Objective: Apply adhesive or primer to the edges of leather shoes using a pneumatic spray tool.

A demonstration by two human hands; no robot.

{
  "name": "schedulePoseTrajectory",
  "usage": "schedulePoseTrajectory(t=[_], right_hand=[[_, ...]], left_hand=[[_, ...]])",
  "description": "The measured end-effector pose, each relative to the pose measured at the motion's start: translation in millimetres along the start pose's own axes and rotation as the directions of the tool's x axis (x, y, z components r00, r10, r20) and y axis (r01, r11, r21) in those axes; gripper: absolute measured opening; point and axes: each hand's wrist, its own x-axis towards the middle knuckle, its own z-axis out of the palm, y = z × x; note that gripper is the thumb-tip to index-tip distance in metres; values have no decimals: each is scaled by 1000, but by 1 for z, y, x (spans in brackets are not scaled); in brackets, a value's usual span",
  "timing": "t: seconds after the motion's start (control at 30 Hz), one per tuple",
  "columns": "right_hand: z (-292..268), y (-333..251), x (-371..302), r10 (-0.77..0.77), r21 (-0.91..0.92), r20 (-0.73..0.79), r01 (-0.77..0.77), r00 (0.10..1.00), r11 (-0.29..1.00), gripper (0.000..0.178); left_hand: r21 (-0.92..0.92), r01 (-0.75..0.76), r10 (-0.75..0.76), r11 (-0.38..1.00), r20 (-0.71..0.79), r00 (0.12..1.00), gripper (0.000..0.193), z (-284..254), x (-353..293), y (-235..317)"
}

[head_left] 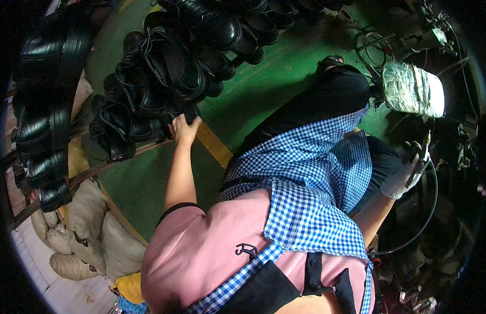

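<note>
My bare left hand [185,130] reaches out to the near end of the racked black shoes, its fingers closed on a black shoe [189,112]. Part of that shoe is hidden by the hand and the shoes around it. On my right side, my right hand [401,179] wears a white glove and is closed round a slim tool [427,142] with a pale tip. From this tool a thin grey hose [435,201] curves downward. The tool's exact kind is hard to make out in the dark.
Rows of black lace-up shoes [172,65] fill the upper left, with more shoes [38,104] at the far left. A foil-wrapped block [413,89] stands beyond my right hand, near dark machinery and cables. Stuffed cloth bundles [104,230] lie at lower left. The green floor [285,65] has a yellow line [214,144].
</note>
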Motion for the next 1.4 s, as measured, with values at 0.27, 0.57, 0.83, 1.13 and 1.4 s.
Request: schedulePoseTrajectory(t=[0.27,0.57,0.83,1.13,1.4], right_hand=[[1,3,1,96,82,-20,-94,995,992,32],[-20,32,-13,187,-8,-51,-188,981,982,33],[-31,47,-13,263,259,38,-264,964,929,42],[-22,51,-18,270,262,78,-281,960,923,51],[0,43,-3,318,426,178,-364,931,828,39]], left_hand=[[-45,33,-14,998,373,928,50,-6,29,-32],[-282,119,106,952,667,738,58,-17,73,-35],[-30,-24,32,999,339,940,61,-44,50,-18],[-287,126,-87,950,143,986,59,-90,3,-1],[-547,50,-90,836,-46,995,44,-121,-7,19]])
